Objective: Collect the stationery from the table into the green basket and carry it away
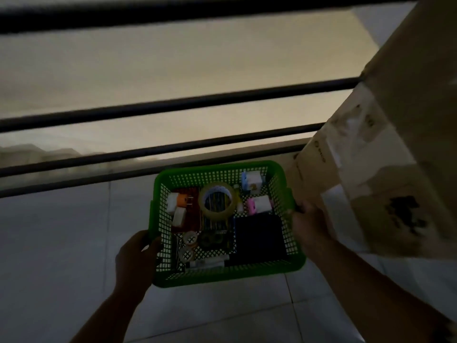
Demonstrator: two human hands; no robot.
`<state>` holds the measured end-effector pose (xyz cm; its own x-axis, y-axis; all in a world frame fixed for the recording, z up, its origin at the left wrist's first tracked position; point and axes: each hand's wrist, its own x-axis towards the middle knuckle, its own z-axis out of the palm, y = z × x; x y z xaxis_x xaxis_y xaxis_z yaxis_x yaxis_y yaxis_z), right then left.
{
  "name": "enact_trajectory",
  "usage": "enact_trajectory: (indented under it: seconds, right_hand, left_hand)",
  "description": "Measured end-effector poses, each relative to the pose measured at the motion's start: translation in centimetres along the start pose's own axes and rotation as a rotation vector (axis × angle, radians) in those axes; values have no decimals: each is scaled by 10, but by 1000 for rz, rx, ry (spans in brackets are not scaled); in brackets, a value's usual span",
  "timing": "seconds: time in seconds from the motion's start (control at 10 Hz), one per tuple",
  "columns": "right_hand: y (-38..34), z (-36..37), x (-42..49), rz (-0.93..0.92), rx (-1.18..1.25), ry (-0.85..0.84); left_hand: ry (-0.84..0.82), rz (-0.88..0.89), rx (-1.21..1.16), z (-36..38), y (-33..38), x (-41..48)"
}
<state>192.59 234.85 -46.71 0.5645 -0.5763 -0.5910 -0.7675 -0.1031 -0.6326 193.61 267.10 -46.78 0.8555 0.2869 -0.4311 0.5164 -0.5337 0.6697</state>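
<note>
Green basket (222, 273) of plastic mesh, held above a tiled floor (61, 243), its long axis running left to right. Left hand (134, 256) and right hand (310, 225) each grip a short side. Inside lie a tape roll (217, 201), small erasers (259, 204) and a dark notebook (259, 235). Right of the basket stands a cardboard box (395, 144).

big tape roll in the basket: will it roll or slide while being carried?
The tape roll lies flat on its side atop other items, so rolling seems unlikely. It looks unsecured, so it may slide if the basket tilts. Both hands, left and right, grip opposite rims, which probably keeps it level.
</note>
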Motion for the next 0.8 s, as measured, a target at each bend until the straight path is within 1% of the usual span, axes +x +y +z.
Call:
enact_trajectory:
  seconds: [0.1,0.3,0.4,0.5,0.6,0.7,0.8]
  right_hand:
    - [33,22,38,16,0,-21]
    - [71,51,117,16,40,-37]
    - [75,62,143,-12,47,-32]
    - [79,72,160,-36,18,-25]
    - [84,76,167,-53,-12,-12]
    - [92,78,166,-28,-65,-21]
    - [86,78,163,-43,-154,-47]
  left_hand:
    - [4,-7,18,38,-32,22]
    - [6,10,22,103,-62,67]
    - [9,11,-1,121,-73,84]
    - [2,-23,-35,131,-79,93]
    - [-20,-27,-57,135,-86,97]
    - [-96,-40,-52,137,-88,94]
    - [-201,-20,23,133,-86,94]
